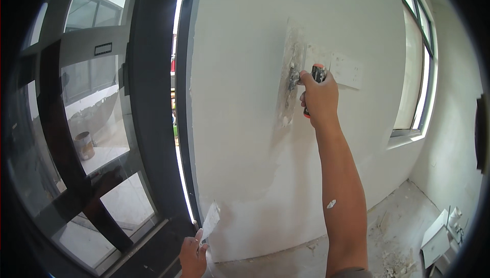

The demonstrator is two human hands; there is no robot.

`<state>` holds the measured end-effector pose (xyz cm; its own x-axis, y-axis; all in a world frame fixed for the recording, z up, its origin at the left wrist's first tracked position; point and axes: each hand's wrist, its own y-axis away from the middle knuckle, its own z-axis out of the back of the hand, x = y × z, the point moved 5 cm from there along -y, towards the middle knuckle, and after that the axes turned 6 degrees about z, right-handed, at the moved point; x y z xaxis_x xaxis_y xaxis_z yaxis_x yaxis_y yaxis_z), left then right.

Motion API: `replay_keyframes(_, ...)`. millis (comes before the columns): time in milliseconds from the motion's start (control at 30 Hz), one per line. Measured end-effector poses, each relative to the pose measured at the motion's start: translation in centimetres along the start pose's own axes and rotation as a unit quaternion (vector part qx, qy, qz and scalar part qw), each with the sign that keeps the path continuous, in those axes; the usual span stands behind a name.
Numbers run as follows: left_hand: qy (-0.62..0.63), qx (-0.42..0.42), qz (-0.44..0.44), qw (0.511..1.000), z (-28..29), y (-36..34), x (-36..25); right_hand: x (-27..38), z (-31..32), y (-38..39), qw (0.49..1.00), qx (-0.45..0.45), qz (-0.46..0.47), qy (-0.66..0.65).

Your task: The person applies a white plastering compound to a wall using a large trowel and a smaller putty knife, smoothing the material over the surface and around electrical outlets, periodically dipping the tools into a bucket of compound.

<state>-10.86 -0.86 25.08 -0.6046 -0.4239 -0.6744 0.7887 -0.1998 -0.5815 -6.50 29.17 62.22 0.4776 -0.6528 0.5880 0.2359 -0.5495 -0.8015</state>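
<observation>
My right hand point(323, 97) is closed around the black and orange handle of a plastering trowel point(290, 76). Its long metal blade, streaked with grey-white plaster, stands nearly upright at the white wall point(240, 104). Whether the whole blade edge touches the wall, I cannot tell. Just right of the trowel, pale switch plates point(348, 69) are set in the wall. Low on the left, my left hand point(193, 257) grips a putty knife point(211, 220); its blade points up and carries white plaster. The fingers hide that knife's handle. A damp-looking grey patch point(255, 181) marks the lower wall.
A dark-framed glass door point(150, 99) stands at the left, with a narrow bright gap beside the wall. Through its glass shows a bucket point(84, 145). A window point(416, 58) is at the right. Plaster scraps point(395, 265) and white boxy items point(436, 239) lie on the floor.
</observation>
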Motion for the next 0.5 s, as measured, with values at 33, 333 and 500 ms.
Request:
replay_keyframes(33, 0.001, 0.001, -0.002, 1.0, 0.0, -0.1, 0.0, 0.0, 0.1, -0.5, 1.0, -0.008, 0.0, 0.029)
replay_keyframes(333, 0.006, 0.018, 0.015, 1.0, -0.3, -0.9, 1.1, 0.2, -1.8, -1.9, 0.996, 0.081, -0.026, 0.005)
replay_keyframes(500, 0.036, 0.064, 0.1, 0.992, -0.8, -0.8, -0.6, 1.6, -7.4, -0.3, 0.978, 0.137, 0.129, 0.094)
